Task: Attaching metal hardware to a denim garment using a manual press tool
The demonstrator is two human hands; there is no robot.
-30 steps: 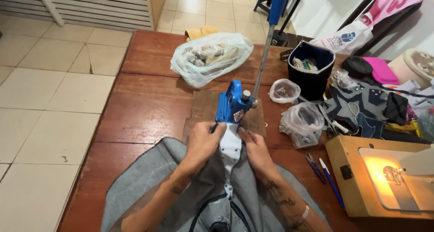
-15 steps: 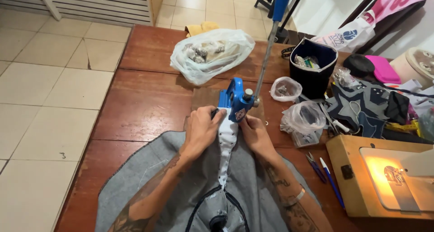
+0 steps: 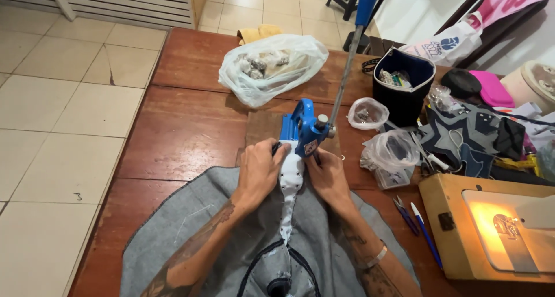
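A grey garment (image 3: 173,233) lies spread on the brown wooden table (image 3: 185,135) in front of me. A white strip (image 3: 289,198) with small studs runs up its middle. The strip's top end sits under a blue hand press (image 3: 302,129) with a long metal lever and blue grip (image 3: 366,2). My left hand (image 3: 260,170) pinches the strip's top on the left of the press. My right hand (image 3: 328,175) holds the fabric on the right, touching the press base. The press stands on a small wooden board (image 3: 263,126).
A clear plastic bag (image 3: 272,65) of metal parts lies behind the press. A black pouch (image 3: 403,83), two small clear bags (image 3: 370,113) and patterned cloth sit to the right. A sewing machine (image 3: 497,227) with its lamp on stands at the right edge, with pens (image 3: 425,233) beside it.
Both hands have moved up the white strip toward the press. The view has tilted slightly, showing more of my forearms and the garment.
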